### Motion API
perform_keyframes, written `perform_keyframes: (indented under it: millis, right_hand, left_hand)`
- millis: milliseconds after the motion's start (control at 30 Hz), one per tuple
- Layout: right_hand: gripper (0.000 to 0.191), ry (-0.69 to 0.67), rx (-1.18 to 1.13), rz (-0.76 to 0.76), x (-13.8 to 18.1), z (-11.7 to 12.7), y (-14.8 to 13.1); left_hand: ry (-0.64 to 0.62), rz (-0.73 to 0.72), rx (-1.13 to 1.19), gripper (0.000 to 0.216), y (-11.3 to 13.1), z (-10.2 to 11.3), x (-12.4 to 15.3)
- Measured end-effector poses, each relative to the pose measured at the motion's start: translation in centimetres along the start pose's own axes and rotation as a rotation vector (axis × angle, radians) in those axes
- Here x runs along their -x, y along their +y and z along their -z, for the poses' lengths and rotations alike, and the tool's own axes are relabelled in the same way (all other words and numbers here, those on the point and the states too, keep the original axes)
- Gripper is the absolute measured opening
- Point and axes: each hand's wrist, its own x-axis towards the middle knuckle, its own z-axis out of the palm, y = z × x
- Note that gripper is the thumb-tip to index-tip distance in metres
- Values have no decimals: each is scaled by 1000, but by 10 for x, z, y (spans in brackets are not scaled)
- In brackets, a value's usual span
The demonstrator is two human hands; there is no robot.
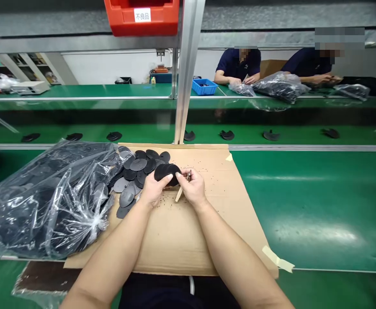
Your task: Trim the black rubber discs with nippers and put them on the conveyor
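While pinching discs (168, 174) in left hand (155, 187) and right hand (193, 187) toward cardboard's (165, 249) far edge, could drop some by fumbling tool (179, 194).

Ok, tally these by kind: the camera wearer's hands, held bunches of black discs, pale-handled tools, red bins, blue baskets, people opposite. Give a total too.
Wearer's left hand and right hand: 2
Held bunch of black discs: 1
Pale-handled tool: 1
Red bin: 1
Blue basket: 1
People opposite: 2
Total: 8
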Motion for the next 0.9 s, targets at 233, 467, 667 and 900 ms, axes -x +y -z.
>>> perform_keyframes:
  millis: [233,467,667,900]
  right_hand:
    - [26,-186,180,84,-2,5,-6]
    - [34,-354,306,91,-7,15,-15]
    - [44,-476,372,156,-8,17,-20]
    - [44,-402,321,220,-6,15,-20]
  left_hand:
    - [3,-52,-15,37,1,2,-1]
    - [-40,23,4,37,7,4,-1]
    - [-75,47,15,35,10,2,2]
    - [-124,38,24,30,10,2,1]
